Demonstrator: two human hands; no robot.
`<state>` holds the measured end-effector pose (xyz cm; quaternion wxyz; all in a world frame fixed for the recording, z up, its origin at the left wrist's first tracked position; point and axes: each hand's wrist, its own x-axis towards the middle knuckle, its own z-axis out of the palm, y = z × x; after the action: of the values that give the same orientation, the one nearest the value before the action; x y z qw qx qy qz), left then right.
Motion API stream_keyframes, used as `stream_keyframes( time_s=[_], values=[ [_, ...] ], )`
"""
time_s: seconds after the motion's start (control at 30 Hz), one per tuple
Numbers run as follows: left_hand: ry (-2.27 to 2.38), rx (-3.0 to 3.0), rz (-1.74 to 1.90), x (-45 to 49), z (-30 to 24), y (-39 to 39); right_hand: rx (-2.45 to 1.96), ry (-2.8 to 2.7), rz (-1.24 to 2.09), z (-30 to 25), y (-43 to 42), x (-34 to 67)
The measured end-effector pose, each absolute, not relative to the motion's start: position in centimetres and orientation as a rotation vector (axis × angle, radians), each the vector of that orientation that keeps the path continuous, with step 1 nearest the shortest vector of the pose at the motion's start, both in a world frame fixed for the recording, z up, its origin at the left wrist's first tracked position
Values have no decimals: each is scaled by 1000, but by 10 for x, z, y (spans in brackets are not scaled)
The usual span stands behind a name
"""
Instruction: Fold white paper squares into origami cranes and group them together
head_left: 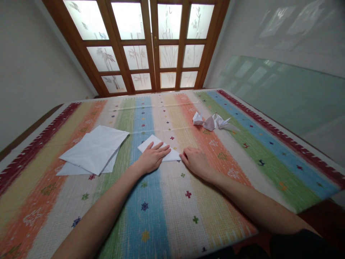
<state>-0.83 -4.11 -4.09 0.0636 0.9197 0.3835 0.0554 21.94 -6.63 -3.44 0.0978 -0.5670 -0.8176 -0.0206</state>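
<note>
A folded white paper (151,143) lies on the striped tablecloth (167,201) in the middle of the table. My left hand (152,158) rests flat on the paper with its fingers stretched out, pressing it down. My right hand (196,161) sits just right of the paper, knuckles up and fingers curled, its fingertips pinching the paper's near right corner.
A stack of loose white paper sheets (93,150) lies to the left. Folded white paper figures (212,121) sit at the far right of the table. Beyond the table's far edge stands a wooden door with frosted glass panes (151,46). A glass panel (283,93) leans on the right wall.
</note>
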Motion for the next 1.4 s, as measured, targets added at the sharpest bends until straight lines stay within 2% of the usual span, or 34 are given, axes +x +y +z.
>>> stream_keyframes(
  time_s=[0.3, 0.43, 0.57, 0.8, 1.07, 1.17, 1.4],
  values=[
    [1224, 2740, 26, -16, -36, -41, -1659, -2417, -91, -33, -70, 233],
    [1271, 2750, 52, -15, -41, -41, -1225, -2507, -110, -37, -71, 230],
    [1274, 2764, 83, -16, -43, -42, -847, -2667, 85, -43, -68, 224],
    [1231, 2666, 136, -30, -39, -52, -853, -2738, 158, -40, -63, 228],
    [1403, 2268, 818, -39, -33, -76, -828, -2767, 126, -39, -63, 226],
    [1409, 2277, 789, -30, -33, -79, -836, -2782, 110, -37, -64, 226],
    [1307, 2718, 560, -33, -43, -85, -838, -2798, 77, -33, -65, 224]
  ],
)
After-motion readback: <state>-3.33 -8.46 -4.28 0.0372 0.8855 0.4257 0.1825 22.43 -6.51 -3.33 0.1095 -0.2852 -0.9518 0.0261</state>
